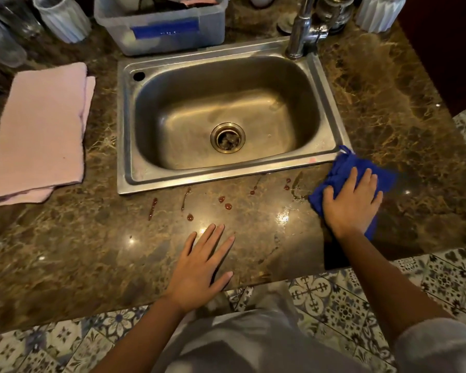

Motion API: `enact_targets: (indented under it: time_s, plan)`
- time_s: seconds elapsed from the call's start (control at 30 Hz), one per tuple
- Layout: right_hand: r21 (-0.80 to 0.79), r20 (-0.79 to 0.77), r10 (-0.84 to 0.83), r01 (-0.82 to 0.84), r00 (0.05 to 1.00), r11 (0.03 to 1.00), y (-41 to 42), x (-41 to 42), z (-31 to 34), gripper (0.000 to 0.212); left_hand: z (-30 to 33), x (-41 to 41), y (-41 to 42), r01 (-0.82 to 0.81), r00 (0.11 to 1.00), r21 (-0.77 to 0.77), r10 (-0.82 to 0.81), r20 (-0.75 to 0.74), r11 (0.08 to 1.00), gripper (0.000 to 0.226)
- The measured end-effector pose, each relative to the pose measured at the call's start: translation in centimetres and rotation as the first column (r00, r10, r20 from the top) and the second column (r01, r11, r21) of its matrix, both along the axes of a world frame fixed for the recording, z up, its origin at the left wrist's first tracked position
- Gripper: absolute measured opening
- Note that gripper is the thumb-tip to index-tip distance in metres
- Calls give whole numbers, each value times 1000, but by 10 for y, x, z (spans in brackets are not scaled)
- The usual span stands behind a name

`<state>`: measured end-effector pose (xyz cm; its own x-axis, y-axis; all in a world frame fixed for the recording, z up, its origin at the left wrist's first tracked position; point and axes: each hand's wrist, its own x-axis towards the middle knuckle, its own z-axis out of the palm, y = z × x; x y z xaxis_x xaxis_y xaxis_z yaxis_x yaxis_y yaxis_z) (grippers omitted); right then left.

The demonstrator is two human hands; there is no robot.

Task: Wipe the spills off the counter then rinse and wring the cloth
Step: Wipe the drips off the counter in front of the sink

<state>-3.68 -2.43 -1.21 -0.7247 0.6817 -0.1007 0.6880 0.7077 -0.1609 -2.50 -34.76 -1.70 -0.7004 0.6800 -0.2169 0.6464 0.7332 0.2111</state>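
A single head-worn camera is looking forward and steeply down from above the near edge of the worktop (253, 246), close in. The steel sink (221, 181) is sitting near frame centre, both forearms are reaching in from the bottom, and the wide lens is bending the tiled floor (334, 300) along the lower edge.

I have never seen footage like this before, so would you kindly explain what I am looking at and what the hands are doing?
There is one picture, from a camera worn on a person's head, looking down at a marble counter around a steel sink. No machine: these are bare hands. The right hand presses flat on a blue cloth at the sink's near right corner. The left hand rests open on the counter, holding nothing. Red spills dot the counter in front of the sink. A folded pink towel lies to the left.
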Motion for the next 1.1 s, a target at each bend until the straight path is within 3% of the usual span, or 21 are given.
enact_targets:
  time_s: [0.23, 0.43, 0.57, 0.73, 0.8, 0.97, 1.1]
  plan:
    - [9, 9, 374, -374, 927, 927, -85, -18, -3, 67, -3, 0, -3, 0, 1000, 14, 0, 7, 1000, 69]
    - [-49, 78, 647, -645, 759, 762, -130, -21, 0, 68, -3, 9, -8, -89, 996, 58, 89, 1, 994, 66]
    - [-77, 101, 757, -754, 646, 653, -142, -22, -1, 69, -4, 14, -11, -121, 992, 82, 123, -16, 989, 62]
    - [-130, 5, 821, -814, 571, 566, -118, -4, -1, 67, 0, 14, -8, -143, 989, 120, 148, -30, 982, 59]
    - [-114, 10, 796, -790, 605, 602, -97, 12, -1, 66, 1, 15, -8, -157, 986, 117, 161, -30, 981, 59]
    - [-29, 35, 549, -548, 835, 836, -90, 19, -3, 65, 2, 14, -6, -158, 987, 104, 160, -9, 982, 59]
    - [-42, 49, 523, -522, 851, 852, -137, -5, 2, 69, 7, 16, -7, -276, 961, 252, 263, 83, 927, 54]
